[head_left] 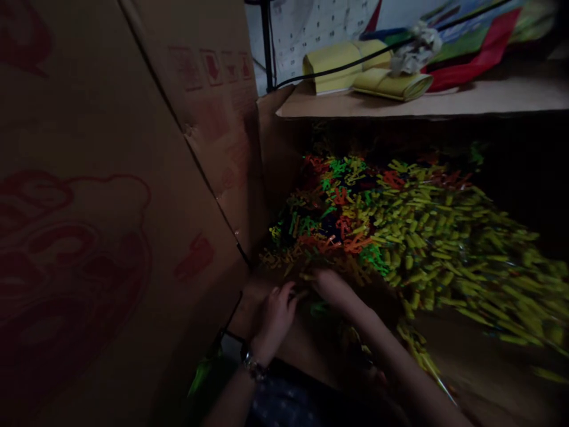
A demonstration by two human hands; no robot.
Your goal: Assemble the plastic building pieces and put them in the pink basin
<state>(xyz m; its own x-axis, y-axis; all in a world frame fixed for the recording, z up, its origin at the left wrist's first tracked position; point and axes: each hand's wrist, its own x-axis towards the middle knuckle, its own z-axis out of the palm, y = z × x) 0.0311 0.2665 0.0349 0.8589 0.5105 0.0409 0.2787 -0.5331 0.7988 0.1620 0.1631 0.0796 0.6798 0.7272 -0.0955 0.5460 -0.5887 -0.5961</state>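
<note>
My left hand (280,305), with a bracelet at its wrist, is low in the middle of the view, fingers curled near a small dim piece. My right hand (328,286) reaches in from the right, beside the left one; blur and shadow hide its fingertips. Just beyond both hands lie small orange pieces (358,242) and green pieces (373,256), mixed with yellow ones. A large heap of yellow pieces (444,237) spreads to the right. What either hand holds is too dark to make out.
A tall cardboard box (200,148) with red print stands at the left. Above the heap, a cardboard shelf (480,104) carries folded yellow bundles (333,68), a crumpled white wad (418,50) and a black cable (347,70). Something green (200,376) is at the lower left.
</note>
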